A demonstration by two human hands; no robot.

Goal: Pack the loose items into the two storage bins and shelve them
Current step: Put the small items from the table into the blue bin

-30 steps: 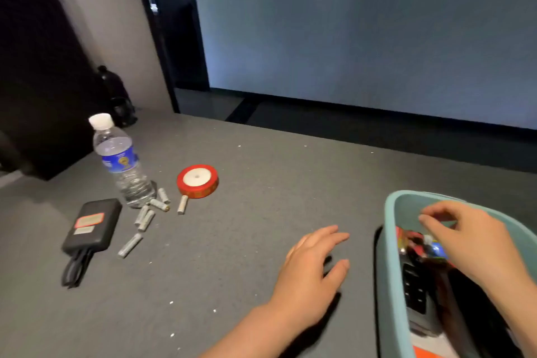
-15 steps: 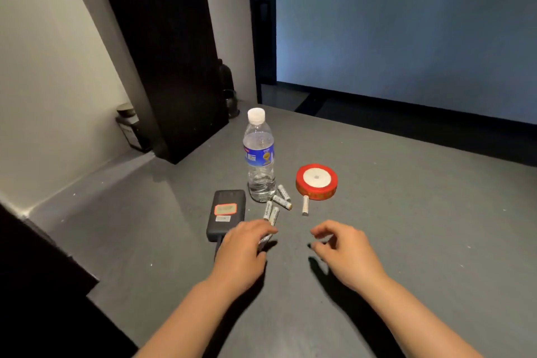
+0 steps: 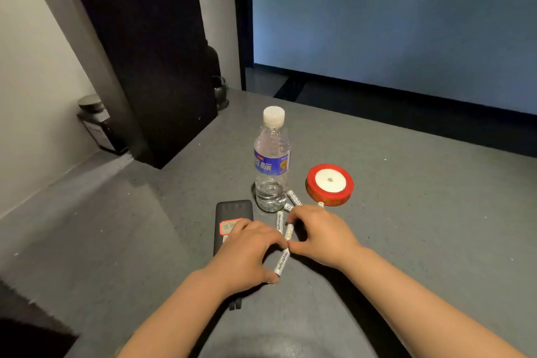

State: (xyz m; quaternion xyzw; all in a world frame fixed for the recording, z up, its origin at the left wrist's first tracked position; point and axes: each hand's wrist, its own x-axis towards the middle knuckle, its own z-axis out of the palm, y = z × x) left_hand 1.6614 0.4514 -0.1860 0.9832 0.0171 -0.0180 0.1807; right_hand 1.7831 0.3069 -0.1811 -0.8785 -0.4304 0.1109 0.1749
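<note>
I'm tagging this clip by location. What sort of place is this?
Probably an indoor workroom or office corner, though I can't be sure: a grey worktop holding batteries, a water bottle and red ribbon spool, with a dark cabinet and plain walls behind.

A dim plain indoor room: grey floor (image 3: 406, 227), bare walls (image 3: 35, 67), dark pillar (image 3: 151, 52).

A grey floor (image 3: 406, 212) meets a pale wall (image 3: 32, 67) and dark pillar (image 3: 151, 52).
</note>
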